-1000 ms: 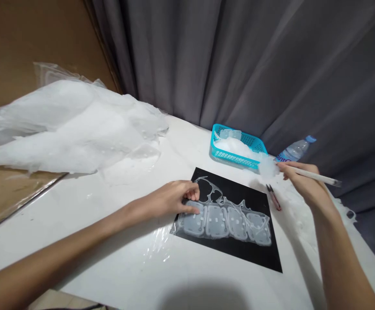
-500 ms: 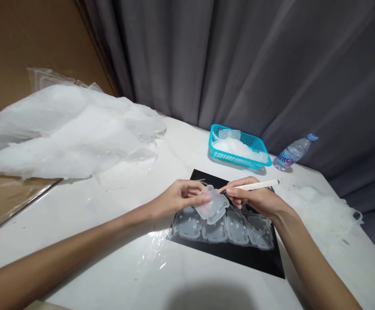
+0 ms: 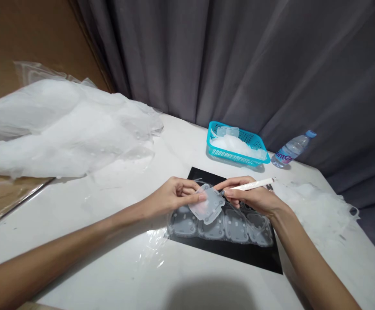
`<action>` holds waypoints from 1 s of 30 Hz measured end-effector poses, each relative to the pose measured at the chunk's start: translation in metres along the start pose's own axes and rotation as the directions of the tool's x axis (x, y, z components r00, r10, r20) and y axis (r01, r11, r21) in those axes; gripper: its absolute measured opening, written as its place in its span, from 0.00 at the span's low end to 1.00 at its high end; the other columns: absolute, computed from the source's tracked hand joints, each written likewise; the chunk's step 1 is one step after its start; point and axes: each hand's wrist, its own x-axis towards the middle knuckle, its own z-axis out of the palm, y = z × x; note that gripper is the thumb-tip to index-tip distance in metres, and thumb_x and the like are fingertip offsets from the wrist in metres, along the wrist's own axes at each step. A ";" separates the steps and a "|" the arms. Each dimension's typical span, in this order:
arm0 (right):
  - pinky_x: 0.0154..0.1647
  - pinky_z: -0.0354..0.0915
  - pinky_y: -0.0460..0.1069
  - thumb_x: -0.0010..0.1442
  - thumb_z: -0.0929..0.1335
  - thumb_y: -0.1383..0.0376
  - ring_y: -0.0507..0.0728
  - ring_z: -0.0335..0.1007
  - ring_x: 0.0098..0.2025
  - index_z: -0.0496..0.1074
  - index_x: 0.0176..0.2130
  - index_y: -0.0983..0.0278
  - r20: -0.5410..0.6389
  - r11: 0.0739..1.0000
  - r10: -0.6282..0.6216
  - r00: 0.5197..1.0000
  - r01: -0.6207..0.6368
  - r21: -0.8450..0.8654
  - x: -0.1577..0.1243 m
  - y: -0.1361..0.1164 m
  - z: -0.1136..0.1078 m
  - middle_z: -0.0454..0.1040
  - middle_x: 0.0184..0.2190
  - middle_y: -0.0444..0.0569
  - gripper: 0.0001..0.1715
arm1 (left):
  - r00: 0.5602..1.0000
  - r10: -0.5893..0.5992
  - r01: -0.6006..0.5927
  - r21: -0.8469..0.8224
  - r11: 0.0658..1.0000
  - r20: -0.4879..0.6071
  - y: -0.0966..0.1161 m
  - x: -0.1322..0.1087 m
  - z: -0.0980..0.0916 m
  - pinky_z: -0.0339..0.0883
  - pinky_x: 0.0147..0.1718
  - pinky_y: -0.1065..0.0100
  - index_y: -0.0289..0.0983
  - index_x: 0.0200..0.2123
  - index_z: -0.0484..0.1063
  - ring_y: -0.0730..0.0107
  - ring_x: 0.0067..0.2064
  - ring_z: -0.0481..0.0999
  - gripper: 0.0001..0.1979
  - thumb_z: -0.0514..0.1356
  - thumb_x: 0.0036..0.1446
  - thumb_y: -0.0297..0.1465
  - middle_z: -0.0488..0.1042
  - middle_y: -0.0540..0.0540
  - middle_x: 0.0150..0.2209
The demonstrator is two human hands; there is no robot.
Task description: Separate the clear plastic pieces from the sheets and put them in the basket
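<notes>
My left hand (image 3: 184,193) pinches a translucent, frosted plastic piece (image 3: 208,210) between thumb and fingers; it has rounded corners and small dots. In my right hand (image 3: 250,194) is a slim white pen-shaped tool (image 3: 253,184) with a dark collar, gripped like a pen. Its narrow tip meets the piece's upper right edge; exactly what the tip is, I cannot make out. Below both hands, a joined sheet of similar translucent pieces (image 3: 237,228) lies on a black mat (image 3: 248,257). The held piece covers part of that sheet.
Behind the mat stands a blue basket (image 3: 237,156) with whitish translucent pieces, beside a water bottle (image 3: 292,150). Thin clear scraps (image 3: 319,211) are scattered at the right. A large heap of translucent plastic sheets (image 3: 77,125) covers the left of the white table (image 3: 110,271). A grey curtain (image 3: 239,60) hangs behind.
The held piece has turned slightly and shifted a little left, and the tool's tip now sits at its upper right edge. The whole view has moved slightly; both grips are kept.
</notes>
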 end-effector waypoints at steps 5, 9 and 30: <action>0.25 0.61 0.45 0.56 0.80 0.54 0.48 0.62 0.25 0.85 0.40 0.67 -0.012 0.999 0.011 1.000 -0.010 0.034 0.002 0.004 0.003 0.73 0.26 0.44 0.19 | 0.998 0.052 -0.054 0.083 0.995 0.028 0.005 0.002 -0.003 0.77 0.43 0.63 0.33 0.39 0.84 0.63 0.39 0.84 0.16 0.64 0.69 0.41 0.86 0.40 0.38; 0.24 0.60 0.43 0.57 0.80 0.55 0.46 0.62 0.24 0.85 0.40 0.67 -0.033 0.998 0.029 0.999 -0.027 0.059 0.001 0.004 0.002 0.73 0.26 0.44 0.19 | 0.997 0.028 -0.029 0.011 1.000 0.074 0.006 0.003 -0.005 0.78 0.45 0.59 0.32 0.39 0.83 0.59 0.40 0.85 0.19 0.62 0.70 0.43 0.85 0.38 0.39; 0.32 0.68 0.53 0.62 0.69 0.49 0.61 0.77 0.30 0.80 0.50 0.66 -0.558 0.575 -0.263 0.787 -0.336 -0.746 -0.053 -0.002 -0.110 0.81 0.30 0.52 0.27 | 0.946 0.182 -0.323 0.839 0.437 0.269 -0.020 -0.010 -0.019 0.62 0.68 0.52 0.44 0.70 0.63 0.49 0.69 0.69 0.34 0.60 0.68 0.53 0.67 0.39 0.70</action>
